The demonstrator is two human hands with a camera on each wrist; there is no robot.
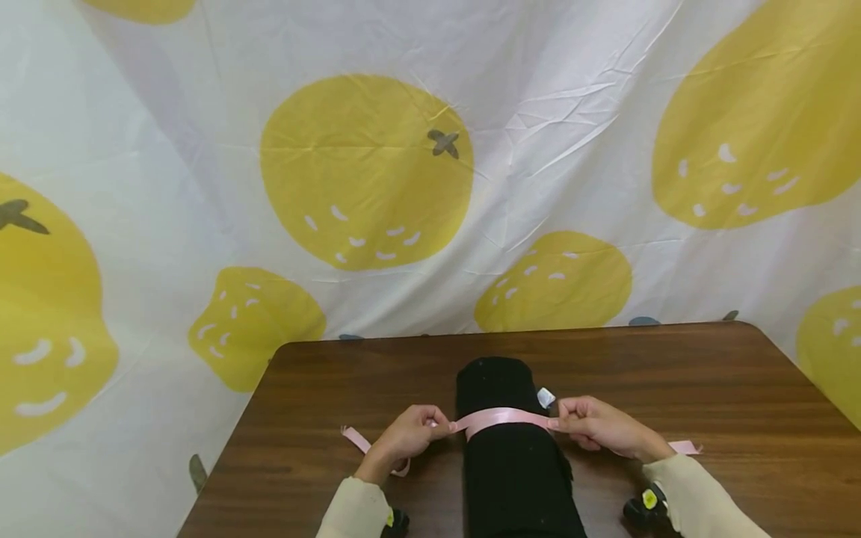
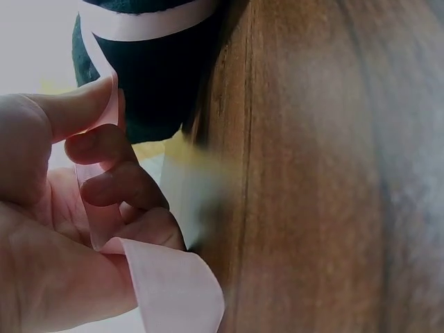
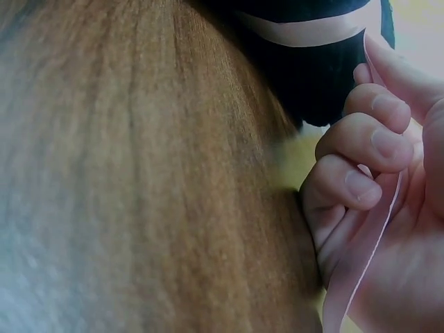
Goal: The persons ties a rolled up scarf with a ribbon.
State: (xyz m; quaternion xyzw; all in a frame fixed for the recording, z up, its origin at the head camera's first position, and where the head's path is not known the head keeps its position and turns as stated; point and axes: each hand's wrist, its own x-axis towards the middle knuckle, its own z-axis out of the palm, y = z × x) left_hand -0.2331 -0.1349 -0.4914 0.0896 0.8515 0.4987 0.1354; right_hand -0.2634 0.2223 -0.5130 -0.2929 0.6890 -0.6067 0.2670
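Note:
A black rolled cloth point(image 1: 518, 478) lies lengthwise on the wooden table, with a pink ribbon point(image 1: 501, 417) passing around and over it. On the left side of the roll, my left hand point(image 1: 409, 435) pinches one length of the ribbon between thumb and finger. My right hand point(image 1: 605, 427) grips the other length on the right side. Between both hands the ribbon stretches across the top of the roll. In the left wrist view a loose tail of ribbon point(image 2: 177, 284) hangs out below the palm. The right wrist view shows ribbon point(image 3: 361, 257) running down through the curled fingers.
The brown table point(image 1: 706, 381) has rounded far corners. Behind it hangs a white curtain point(image 1: 565, 134) printed with yellow fruit. A small white tag point(image 1: 545, 397) sticks out at the roll's right side. Black wrist devices point(image 1: 642, 512) sit below the cream sleeves point(image 1: 699, 493).

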